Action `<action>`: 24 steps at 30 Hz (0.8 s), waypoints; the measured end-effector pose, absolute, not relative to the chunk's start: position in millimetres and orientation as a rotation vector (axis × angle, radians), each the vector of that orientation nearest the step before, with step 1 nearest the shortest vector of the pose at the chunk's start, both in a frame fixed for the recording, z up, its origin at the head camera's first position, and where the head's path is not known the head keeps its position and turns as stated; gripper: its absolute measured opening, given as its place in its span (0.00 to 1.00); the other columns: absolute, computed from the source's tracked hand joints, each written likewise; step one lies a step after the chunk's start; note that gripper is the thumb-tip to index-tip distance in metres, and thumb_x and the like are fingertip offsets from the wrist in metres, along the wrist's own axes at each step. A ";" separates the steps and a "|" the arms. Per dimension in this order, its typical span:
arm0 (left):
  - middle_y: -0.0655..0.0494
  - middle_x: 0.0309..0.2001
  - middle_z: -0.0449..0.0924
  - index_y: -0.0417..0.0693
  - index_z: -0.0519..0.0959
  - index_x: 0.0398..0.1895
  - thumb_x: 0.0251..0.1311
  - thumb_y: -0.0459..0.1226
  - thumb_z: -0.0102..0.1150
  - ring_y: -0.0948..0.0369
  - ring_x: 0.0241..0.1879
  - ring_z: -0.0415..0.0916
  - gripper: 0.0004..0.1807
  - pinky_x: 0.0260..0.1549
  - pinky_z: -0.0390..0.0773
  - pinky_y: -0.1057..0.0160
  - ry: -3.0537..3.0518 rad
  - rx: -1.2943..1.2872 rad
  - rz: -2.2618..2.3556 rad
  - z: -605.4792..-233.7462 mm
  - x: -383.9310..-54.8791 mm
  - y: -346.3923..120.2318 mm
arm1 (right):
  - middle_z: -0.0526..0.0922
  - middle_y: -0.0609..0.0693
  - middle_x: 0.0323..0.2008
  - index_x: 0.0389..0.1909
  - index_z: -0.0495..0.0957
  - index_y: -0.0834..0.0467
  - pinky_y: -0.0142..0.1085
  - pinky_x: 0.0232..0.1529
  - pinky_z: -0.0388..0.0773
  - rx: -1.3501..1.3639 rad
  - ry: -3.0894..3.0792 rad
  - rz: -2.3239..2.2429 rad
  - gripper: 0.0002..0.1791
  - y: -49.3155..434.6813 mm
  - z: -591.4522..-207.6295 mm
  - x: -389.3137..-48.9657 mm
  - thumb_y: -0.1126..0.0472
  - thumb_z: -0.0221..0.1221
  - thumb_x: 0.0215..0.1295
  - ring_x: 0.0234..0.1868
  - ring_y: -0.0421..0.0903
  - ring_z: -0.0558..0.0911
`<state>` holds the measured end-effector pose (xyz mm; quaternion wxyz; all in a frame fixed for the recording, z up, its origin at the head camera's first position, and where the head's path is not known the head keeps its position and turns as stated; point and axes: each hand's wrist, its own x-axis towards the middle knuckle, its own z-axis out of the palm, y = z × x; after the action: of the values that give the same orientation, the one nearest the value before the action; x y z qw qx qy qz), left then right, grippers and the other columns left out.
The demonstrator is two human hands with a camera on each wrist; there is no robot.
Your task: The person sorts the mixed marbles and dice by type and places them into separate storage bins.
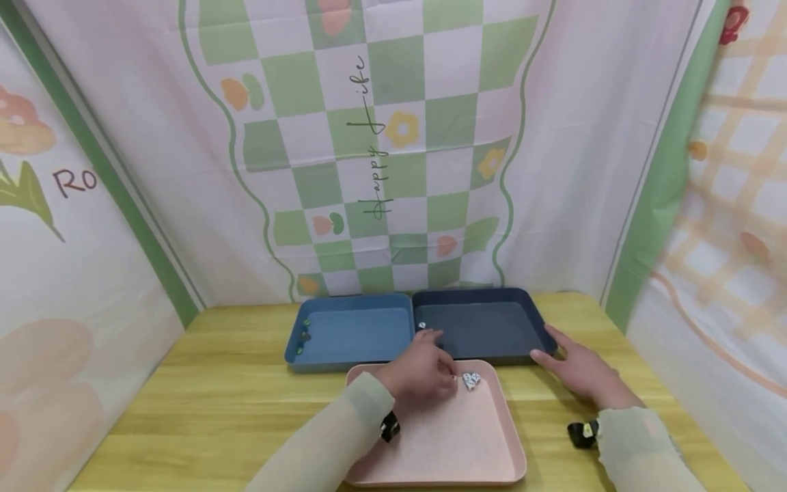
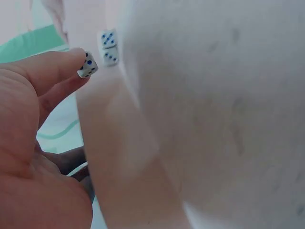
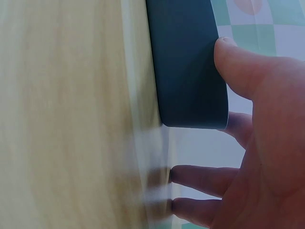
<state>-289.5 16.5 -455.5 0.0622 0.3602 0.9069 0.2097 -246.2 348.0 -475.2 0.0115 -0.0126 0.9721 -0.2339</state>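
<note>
My left hand (image 1: 424,369) reaches over the far edge of the pink tray (image 1: 455,444). Between its thumb and a finger it pinches a white die with dark pips (image 2: 88,66). Two more white dice (image 2: 109,47) lie side by side just past the fingertips, and the head view has a small white cluster (image 1: 471,380) in the tray. My right hand (image 1: 581,369) rests at the near right corner of the dark navy tray (image 1: 492,357). Its thumb touches the rim, and the other fingers extend, spread, beside the tray's side wall.
A blue tray (image 1: 353,365) stands left of the navy one, with several small greenish pieces (image 1: 305,335) along its left side. One white die (image 1: 422,325) is in the navy tray's left end. A patterned curtain (image 1: 399,171) hangs behind the wooden table (image 1: 233,396).
</note>
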 end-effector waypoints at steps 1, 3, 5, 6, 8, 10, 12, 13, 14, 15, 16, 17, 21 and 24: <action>0.51 0.70 0.66 0.63 0.89 0.38 0.63 0.40 0.66 0.51 0.76 0.41 0.06 0.70 0.54 0.50 2.724 1.079 0.664 -453.9 -290.8 14.7 | 0.63 0.78 0.64 0.79 0.43 0.63 0.74 0.50 0.64 -0.037 3.030 -0.729 0.52 348.1 -475.4 -246.1 0.29 0.45 0.71 0.60 0.79 0.66; 0.53 0.68 0.69 0.63 0.89 0.38 0.65 0.41 0.65 0.53 0.76 0.42 0.05 0.70 0.54 0.50 2.704 1.074 0.703 -450.3 -293.7 11.5 | 0.63 0.78 0.64 0.79 0.43 0.63 0.74 0.50 0.64 -0.033 3.027 -0.728 0.53 348.2 -476.0 -245.9 0.29 0.44 0.70 0.60 0.79 0.66; 0.53 0.68 0.69 0.61 0.89 0.38 0.66 0.41 0.65 0.54 0.76 0.44 0.05 0.69 0.56 0.50 2.689 1.065 0.757 -446.6 -296.3 8.8 | 0.63 0.78 0.65 0.79 0.43 0.63 0.74 0.50 0.64 -0.029 3.025 -0.724 0.53 348.3 -476.2 -246.0 0.28 0.44 0.70 0.60 0.79 0.66; 0.53 0.69 0.68 0.62 0.89 0.38 0.66 0.41 0.65 0.54 0.76 0.45 0.05 0.69 0.57 0.50 2.684 1.048 0.782 -445.0 -297.3 7.5 | 0.63 0.78 0.65 0.79 0.43 0.63 0.74 0.49 0.64 -0.030 3.026 -0.723 0.53 348.3 -476.2 -246.0 0.28 0.44 0.70 0.60 0.79 0.66; 0.50 0.72 0.62 0.61 0.89 0.38 0.66 0.42 0.65 0.54 0.75 0.48 0.04 0.68 0.60 0.50 2.680 1.020 0.826 -441.4 -298.9 5.5 | 0.63 0.78 0.65 0.79 0.43 0.63 0.74 0.49 0.64 -0.033 3.029 -0.721 0.53 348.3 -475.9 -246.1 0.28 0.44 0.70 0.60 0.79 0.66; 0.49 0.74 0.58 0.61 0.88 0.38 0.65 0.42 0.66 0.54 0.74 0.50 0.04 0.66 0.62 0.51 2.682 0.988 0.859 -439.5 -300.6 4.0 | 0.63 0.78 0.64 0.79 0.43 0.64 0.74 0.49 0.64 -0.034 3.030 -0.716 0.53 348.2 -475.4 -246.3 0.28 0.44 0.71 0.60 0.79 0.66; 0.50 0.74 0.58 0.63 0.88 0.39 0.66 0.43 0.65 0.55 0.74 0.52 0.04 0.66 0.62 0.51 2.692 0.960 0.864 -437.8 -302.1 2.7 | 0.64 0.78 0.64 0.78 0.44 0.64 0.75 0.48 0.64 -0.036 3.033 -0.713 0.52 348.0 -474.9 -246.3 0.29 0.44 0.71 0.60 0.79 0.66; 0.51 0.74 0.58 0.63 0.88 0.39 0.66 0.43 0.65 0.54 0.73 0.53 0.04 0.67 0.62 0.51 2.697 0.954 0.873 -437.1 -303.1 2.2 | 0.64 0.78 0.64 0.78 0.44 0.64 0.75 0.48 0.64 -0.037 3.033 -0.714 0.52 347.9 -474.7 -246.4 0.29 0.44 0.71 0.60 0.79 0.66; 0.51 0.74 0.58 0.63 0.88 0.39 0.66 0.43 0.65 0.54 0.73 0.53 0.04 0.67 0.62 0.50 2.699 0.944 0.883 -436.6 -304.1 1.6 | 0.64 0.78 0.64 0.78 0.44 0.64 0.75 0.48 0.64 -0.038 3.035 -0.714 0.52 347.7 -474.6 -246.5 0.29 0.44 0.71 0.60 0.79 0.66; 0.52 0.74 0.59 0.63 0.88 0.39 0.66 0.43 0.65 0.53 0.73 0.54 0.04 0.67 0.61 0.49 2.699 0.933 0.902 -435.8 -305.1 1.1 | 0.64 0.78 0.64 0.78 0.44 0.64 0.75 0.48 0.64 -0.039 3.037 -0.713 0.52 347.5 -474.6 -246.6 0.29 0.44 0.71 0.60 0.79 0.66; 0.52 0.73 0.59 0.63 0.88 0.40 0.66 0.43 0.65 0.53 0.73 0.54 0.05 0.67 0.61 0.49 2.698 0.920 0.920 -434.7 -306.0 0.8 | 0.64 0.78 0.64 0.78 0.44 0.64 0.75 0.48 0.64 -0.039 3.039 -0.714 0.52 347.5 -474.6 -246.5 0.29 0.44 0.71 0.60 0.79 0.66; 0.52 0.73 0.59 0.62 0.88 0.40 0.67 0.43 0.64 0.52 0.73 0.54 0.05 0.67 0.61 0.48 2.695 0.906 0.947 -433.5 -306.8 0.5 | 0.63 0.78 0.64 0.78 0.44 0.64 0.74 0.49 0.64 -0.041 3.040 -0.719 0.52 347.5 -474.6 -246.4 0.29 0.45 0.71 0.60 0.79 0.66; 0.53 0.74 0.58 0.61 0.87 0.42 0.68 0.44 0.63 0.50 0.74 0.51 0.05 0.66 0.63 0.47 2.707 0.826 1.051 -428.7 -310.8 -0.2 | 0.62 0.78 0.65 0.79 0.44 0.63 0.73 0.50 0.64 -0.033 3.036 -0.725 0.53 347.4 -474.5 -246.0 0.28 0.45 0.70 0.60 0.79 0.65; 0.52 0.73 0.60 0.60 0.87 0.44 0.69 0.44 0.62 0.49 0.73 0.51 0.07 0.64 0.65 0.47 2.772 0.774 1.115 -424.9 -313.4 1.2 | 0.62 0.78 0.65 0.79 0.44 0.63 0.73 0.50 0.64 -0.033 3.035 -0.725 0.53 347.6 -473.7 -245.8 0.28 0.44 0.70 0.61 0.79 0.65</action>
<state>-313.4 1.2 -424.9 0.0276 0.2506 0.8978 0.3612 -245.8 347.6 -473.7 0.0105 -0.0105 0.9726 -0.2322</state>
